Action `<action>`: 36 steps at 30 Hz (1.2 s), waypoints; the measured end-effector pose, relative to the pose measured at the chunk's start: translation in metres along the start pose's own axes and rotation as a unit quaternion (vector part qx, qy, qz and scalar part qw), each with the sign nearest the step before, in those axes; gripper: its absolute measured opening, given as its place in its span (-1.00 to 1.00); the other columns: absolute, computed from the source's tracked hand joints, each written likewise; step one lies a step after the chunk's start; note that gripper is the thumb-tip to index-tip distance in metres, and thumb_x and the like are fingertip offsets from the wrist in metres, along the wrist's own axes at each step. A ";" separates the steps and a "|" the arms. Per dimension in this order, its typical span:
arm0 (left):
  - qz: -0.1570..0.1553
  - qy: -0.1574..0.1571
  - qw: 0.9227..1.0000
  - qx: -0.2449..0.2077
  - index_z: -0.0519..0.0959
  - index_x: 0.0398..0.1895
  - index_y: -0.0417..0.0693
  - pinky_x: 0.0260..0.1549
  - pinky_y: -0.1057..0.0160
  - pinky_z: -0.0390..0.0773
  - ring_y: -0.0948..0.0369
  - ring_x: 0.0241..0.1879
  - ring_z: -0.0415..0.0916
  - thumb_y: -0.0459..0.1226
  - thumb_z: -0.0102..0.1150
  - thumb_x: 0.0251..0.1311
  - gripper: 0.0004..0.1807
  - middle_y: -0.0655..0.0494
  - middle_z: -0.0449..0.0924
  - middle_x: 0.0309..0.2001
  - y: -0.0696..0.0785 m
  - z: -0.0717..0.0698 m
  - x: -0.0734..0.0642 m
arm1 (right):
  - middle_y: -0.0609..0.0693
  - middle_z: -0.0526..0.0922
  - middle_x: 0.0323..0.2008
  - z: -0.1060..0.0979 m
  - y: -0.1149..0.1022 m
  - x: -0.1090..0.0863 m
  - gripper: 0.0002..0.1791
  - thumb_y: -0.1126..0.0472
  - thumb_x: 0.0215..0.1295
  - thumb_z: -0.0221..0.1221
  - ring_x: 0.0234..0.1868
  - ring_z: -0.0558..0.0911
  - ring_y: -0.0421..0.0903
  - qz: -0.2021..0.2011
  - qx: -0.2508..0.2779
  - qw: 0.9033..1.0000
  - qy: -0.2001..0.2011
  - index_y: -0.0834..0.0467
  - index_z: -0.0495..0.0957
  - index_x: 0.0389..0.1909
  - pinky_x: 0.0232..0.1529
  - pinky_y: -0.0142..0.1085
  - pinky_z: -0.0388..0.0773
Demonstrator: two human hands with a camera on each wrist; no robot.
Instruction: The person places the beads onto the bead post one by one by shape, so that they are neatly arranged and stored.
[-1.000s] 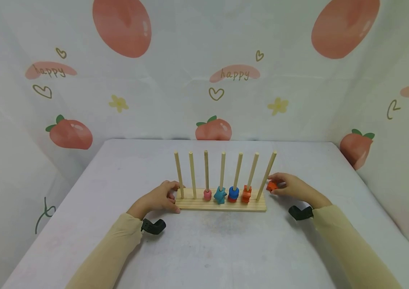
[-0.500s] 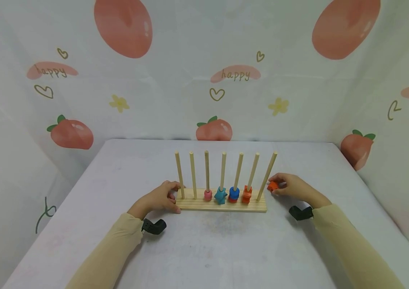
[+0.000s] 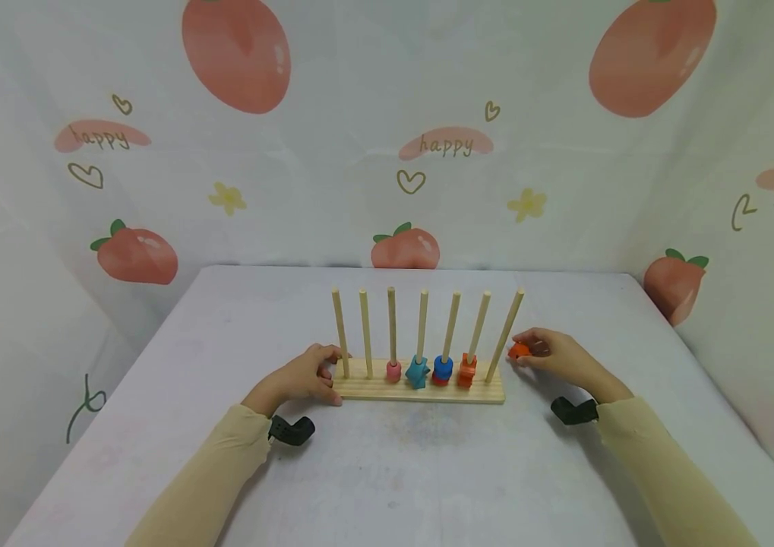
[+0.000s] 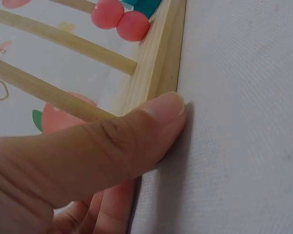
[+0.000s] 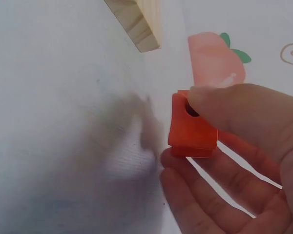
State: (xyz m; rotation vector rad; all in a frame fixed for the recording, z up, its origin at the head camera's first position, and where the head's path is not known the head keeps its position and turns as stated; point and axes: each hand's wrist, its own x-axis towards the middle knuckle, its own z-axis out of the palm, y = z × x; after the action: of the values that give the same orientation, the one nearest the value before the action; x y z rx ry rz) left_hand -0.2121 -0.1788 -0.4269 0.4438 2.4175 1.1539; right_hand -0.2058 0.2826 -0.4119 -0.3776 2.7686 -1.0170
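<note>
A wooden peg board (image 3: 373, 391) with several upright pegs stands mid-table. My left hand (image 3: 298, 376) grips its left end, thumb (image 4: 122, 131) at the front edge and fingers behind. Just off the board's right end, my right hand (image 3: 560, 358) pinches an orange bead (image 5: 194, 127). The bead is blocky with a dark round hole, partly covered by the thumb. Threaded low on the pegs are pink round beads (image 4: 133, 26), a teal star bead (image 3: 417, 372), blue beads (image 3: 443, 366) over a red one, and orange beads (image 3: 466, 369).
The white table (image 3: 400, 479) runs back to a cloth backdrop (image 3: 332, 152) printed with peaches. Two left pegs (image 3: 364, 327) and the rightmost peg (image 3: 506, 334) carry no beads. A black wrist camera (image 3: 293, 431) sits on each wrist.
The orange bead has turned slightly in my right fingers, and the right hand has shifted a little to the right. My left hand stays on the board.
</note>
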 end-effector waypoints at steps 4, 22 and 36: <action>-0.001 0.002 1.000 -0.001 0.40 0.17 -0.19 -0.25 0.23 0.35 0.13 -0.21 0.27 -0.39 0.57 -0.26 -0.19 -0.09 0.24 -0.04 -0.001 0.001 0.000 | 0.23 0.61 -0.05 0.001 0.001 -0.001 -0.55 0.16 0.19 0.32 -0.06 0.63 0.12 0.005 0.005 1.000 -0.006 0.28 0.51 0.04 -0.06 -0.08 0.56; -0.002 0.001 1.000 -0.004 0.38 0.18 -0.20 -0.22 0.23 0.36 0.13 -0.20 0.28 -0.38 0.57 -0.25 -0.19 -0.10 0.24 0.00 -0.002 0.002 0.001 | 0.26 0.59 -0.02 -0.001 -0.002 -0.005 -0.46 0.32 0.19 0.30 0.03 0.59 0.16 -0.067 0.066 0.994 0.049 0.35 0.39 0.18 0.03 -0.13 0.54; 0.001 -0.002 1.000 0.002 0.40 0.19 -0.16 -0.25 0.23 0.35 0.11 -0.20 0.26 -0.38 0.55 -0.23 -0.21 -0.09 0.24 -0.01 0.000 0.000 0.000 | 0.12 0.63 -0.23 -0.007 -0.008 -0.002 -0.67 0.21 0.14 0.37 -0.22 0.61 -0.21 -0.063 0.080 0.992 0.071 0.24 0.47 -0.17 -0.21 -0.43 0.53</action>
State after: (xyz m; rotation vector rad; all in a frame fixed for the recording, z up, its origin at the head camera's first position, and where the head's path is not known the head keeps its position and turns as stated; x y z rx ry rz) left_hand -0.2120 -0.1786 -0.4270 0.4484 2.4161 1.1484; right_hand -0.2037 0.2818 -0.4011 -0.4778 2.7904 -1.3339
